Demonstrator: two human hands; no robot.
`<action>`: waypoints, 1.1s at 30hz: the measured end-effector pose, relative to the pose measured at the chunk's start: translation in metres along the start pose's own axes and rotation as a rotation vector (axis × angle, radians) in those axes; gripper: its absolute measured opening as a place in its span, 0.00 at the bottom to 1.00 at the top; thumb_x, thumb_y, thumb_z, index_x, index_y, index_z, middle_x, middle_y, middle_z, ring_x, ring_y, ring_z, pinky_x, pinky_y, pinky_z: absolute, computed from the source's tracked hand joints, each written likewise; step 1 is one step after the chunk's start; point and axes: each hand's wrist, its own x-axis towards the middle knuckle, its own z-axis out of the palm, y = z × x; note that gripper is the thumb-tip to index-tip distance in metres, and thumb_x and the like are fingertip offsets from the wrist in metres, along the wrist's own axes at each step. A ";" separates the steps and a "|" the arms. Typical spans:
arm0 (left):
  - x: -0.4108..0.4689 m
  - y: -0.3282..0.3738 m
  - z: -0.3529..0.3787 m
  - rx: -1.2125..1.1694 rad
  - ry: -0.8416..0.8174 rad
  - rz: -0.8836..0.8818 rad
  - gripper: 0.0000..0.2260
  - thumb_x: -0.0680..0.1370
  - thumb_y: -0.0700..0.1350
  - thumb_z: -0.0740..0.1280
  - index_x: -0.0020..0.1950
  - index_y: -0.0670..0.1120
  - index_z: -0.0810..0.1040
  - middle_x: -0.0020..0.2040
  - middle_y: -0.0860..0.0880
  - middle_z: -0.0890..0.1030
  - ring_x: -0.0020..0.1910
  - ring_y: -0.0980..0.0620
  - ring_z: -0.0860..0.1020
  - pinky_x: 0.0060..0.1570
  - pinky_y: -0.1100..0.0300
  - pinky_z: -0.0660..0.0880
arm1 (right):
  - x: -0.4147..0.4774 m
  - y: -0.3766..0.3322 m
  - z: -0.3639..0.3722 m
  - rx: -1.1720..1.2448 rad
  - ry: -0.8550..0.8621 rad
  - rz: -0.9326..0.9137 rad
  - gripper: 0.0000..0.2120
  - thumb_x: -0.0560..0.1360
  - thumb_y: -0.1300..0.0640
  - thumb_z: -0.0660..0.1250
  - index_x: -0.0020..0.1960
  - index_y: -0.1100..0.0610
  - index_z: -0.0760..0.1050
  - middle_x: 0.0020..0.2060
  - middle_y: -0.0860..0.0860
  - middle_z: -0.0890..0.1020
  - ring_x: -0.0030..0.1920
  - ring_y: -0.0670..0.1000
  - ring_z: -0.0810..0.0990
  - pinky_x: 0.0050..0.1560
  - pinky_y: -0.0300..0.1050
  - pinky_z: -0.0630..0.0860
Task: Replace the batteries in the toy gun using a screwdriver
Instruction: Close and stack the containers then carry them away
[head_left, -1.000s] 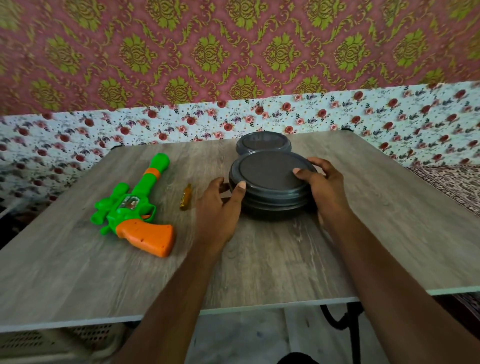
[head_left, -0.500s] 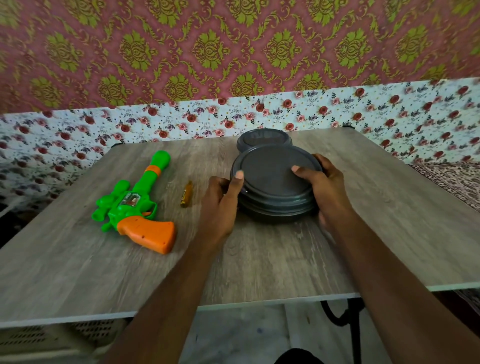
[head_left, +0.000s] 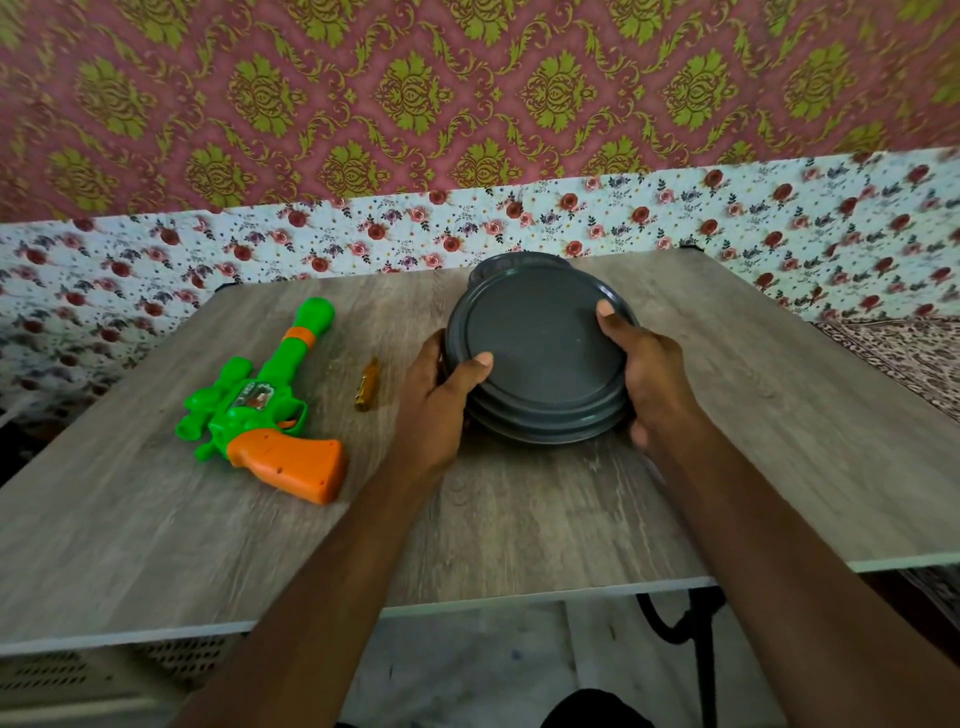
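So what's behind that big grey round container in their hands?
Another dark round container sits just behind it; only its far rim shows. The big container covers the rest.

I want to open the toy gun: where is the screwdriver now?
In the head view, the screwdriver lies on the table, left of centre, between the toy gun and the left hand that grips the dark container.

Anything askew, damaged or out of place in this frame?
Nothing damaged or spilled. The one thing askew is the dark round container, gripped by the left hand and right hand and tilted toward the camera. The toy gun and screwdriver lie untouched to its left.
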 end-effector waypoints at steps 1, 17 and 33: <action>0.000 -0.001 0.000 0.007 0.007 0.002 0.13 0.81 0.44 0.69 0.61 0.61 0.78 0.58 0.60 0.84 0.59 0.59 0.82 0.63 0.50 0.79 | -0.001 -0.001 0.000 -0.002 0.005 0.001 0.20 0.74 0.48 0.77 0.58 0.61 0.82 0.48 0.54 0.89 0.50 0.56 0.88 0.53 0.53 0.85; -0.009 0.002 0.003 -0.171 -0.170 -0.162 0.22 0.80 0.45 0.70 0.72 0.58 0.70 0.64 0.47 0.82 0.56 0.41 0.85 0.43 0.40 0.84 | 0.003 -0.001 -0.002 0.060 -0.029 0.038 0.25 0.75 0.40 0.70 0.63 0.57 0.81 0.54 0.55 0.87 0.55 0.58 0.86 0.57 0.56 0.83; -0.012 0.008 -0.003 -0.151 -0.167 -0.097 0.18 0.82 0.44 0.63 0.72 0.43 0.73 0.50 0.46 0.86 0.44 0.51 0.84 0.34 0.67 0.79 | -0.002 -0.017 -0.022 -0.104 -0.071 0.031 0.22 0.71 0.41 0.74 0.56 0.57 0.84 0.48 0.57 0.88 0.45 0.56 0.88 0.44 0.48 0.81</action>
